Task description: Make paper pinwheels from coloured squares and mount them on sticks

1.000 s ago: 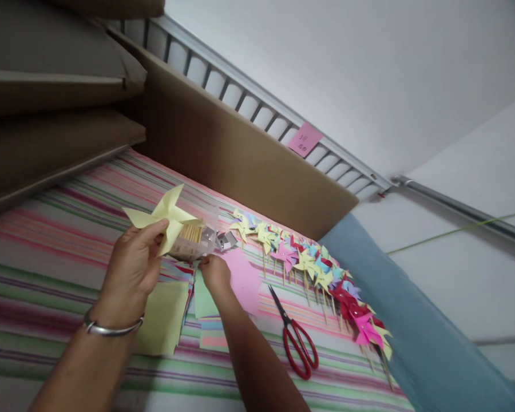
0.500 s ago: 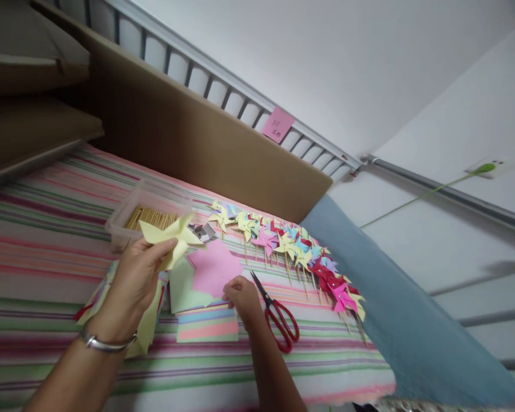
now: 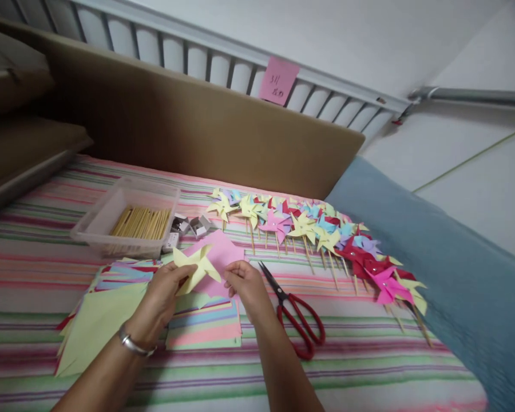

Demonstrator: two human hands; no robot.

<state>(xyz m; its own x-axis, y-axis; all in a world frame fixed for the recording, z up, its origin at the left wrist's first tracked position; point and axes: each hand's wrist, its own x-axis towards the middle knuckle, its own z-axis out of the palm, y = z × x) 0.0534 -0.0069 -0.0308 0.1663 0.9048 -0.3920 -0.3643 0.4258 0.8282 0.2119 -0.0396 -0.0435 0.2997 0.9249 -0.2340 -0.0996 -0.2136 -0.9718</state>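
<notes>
Head view, held pinwheel [image 3: 200, 268], note [image 3: 280, 81] beginning "3"

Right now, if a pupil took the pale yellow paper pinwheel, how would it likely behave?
The pale yellow paper pinwheel is probably very light, since it looks like thin paper and a pinch of the left hand supports it. Its curled, folded blades would likely bend or crush if squeezed.

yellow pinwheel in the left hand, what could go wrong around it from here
The yellow pinwheel is pinched in the left hand, so its folded blades might spring open if that grip slips. The scissors lie close beside the right forearm, which could knock them. The loose paper stack by the left forearm might get pushed askew.
</notes>
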